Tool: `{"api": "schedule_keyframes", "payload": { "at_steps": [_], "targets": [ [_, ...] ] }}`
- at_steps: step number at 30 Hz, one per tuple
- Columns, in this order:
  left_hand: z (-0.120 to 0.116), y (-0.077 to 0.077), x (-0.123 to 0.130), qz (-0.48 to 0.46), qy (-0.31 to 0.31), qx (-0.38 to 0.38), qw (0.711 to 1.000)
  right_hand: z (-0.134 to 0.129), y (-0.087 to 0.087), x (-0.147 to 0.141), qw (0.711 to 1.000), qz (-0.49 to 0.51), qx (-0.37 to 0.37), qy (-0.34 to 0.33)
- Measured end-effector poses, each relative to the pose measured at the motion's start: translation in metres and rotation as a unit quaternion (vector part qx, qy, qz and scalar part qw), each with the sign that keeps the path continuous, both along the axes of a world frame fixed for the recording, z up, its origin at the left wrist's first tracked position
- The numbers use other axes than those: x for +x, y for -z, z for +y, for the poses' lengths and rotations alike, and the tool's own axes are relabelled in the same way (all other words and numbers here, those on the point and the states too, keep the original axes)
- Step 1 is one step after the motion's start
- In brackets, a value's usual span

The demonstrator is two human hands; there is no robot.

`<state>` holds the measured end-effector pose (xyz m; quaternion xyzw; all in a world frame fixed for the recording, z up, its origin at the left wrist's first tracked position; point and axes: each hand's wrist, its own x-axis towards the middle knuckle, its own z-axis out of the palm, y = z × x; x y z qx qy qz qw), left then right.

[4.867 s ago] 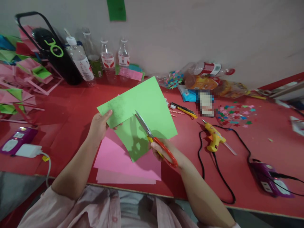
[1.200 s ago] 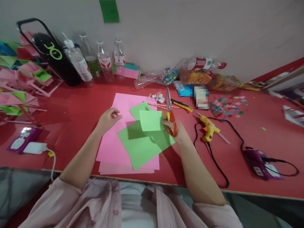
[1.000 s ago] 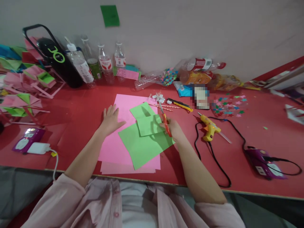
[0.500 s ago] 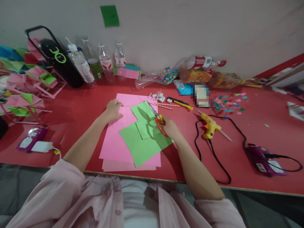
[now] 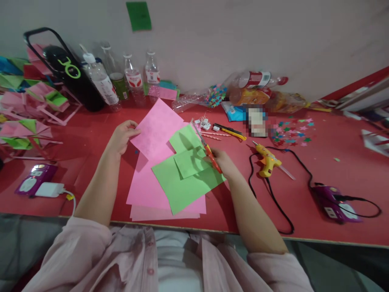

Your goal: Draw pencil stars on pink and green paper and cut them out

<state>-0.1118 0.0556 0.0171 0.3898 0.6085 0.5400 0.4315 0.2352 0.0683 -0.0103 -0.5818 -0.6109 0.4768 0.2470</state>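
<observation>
My left hand (image 5: 124,137) pinches the left corner of a pink paper sheet (image 5: 156,125), which is lifted and tilted above the table. In my right hand (image 5: 224,163) is a pair of scissors (image 5: 210,153) with red and yellow handles, blades pointing away and a little left. Below the scissors lie several green paper pieces (image 5: 174,190), overlapping one another. Larger pink sheets (image 5: 142,188) are stacked under the green paper, near the table's front edge. The fingertips of my right hand are partly hidden behind the scissor handles.
A yellow glue gun (image 5: 269,161) with a black cord lies on the red table (image 5: 225,211), right of my hand. Behind are a utility knife (image 5: 231,132), upright plastic bottles (image 5: 133,77) and a black flask (image 5: 75,81). Purple power strips (image 5: 337,205) sit on both sides.
My left hand has picked up a pink sheet from the pile and moved left with it. The scissors have turned in my right hand, and their blades look closer together.
</observation>
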Motion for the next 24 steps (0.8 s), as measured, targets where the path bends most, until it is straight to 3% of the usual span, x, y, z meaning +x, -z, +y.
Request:
{"api": "schedule_keyframes", "payload": {
  "at_steps": [4,9,15,19,24],
  "targets": [
    [-0.005,0.004,0.012,-0.067,0.050,-0.028,0.996,-0.004,-0.004,-0.003,0.988,0.137,-0.036,0.063],
    [-0.015,0.009,0.038,-0.052,0.172,-0.090,0.980,-0.006,-0.011,-0.006,0.974,0.181,-0.021,0.132],
    [-0.024,0.012,0.063,0.017,0.287,-0.113,0.951,-0.003,-0.012,0.001,0.947,0.196,0.086,0.241],
    [-0.023,0.013,0.062,0.052,0.277,-0.117,0.952,-0.005,-0.018,0.004,0.924,0.237,0.147,0.263],
    [-0.020,0.016,0.061,0.095,0.217,-0.117,0.964,-0.010,-0.025,0.001,0.926,0.284,0.107,0.225]
  ]
}}
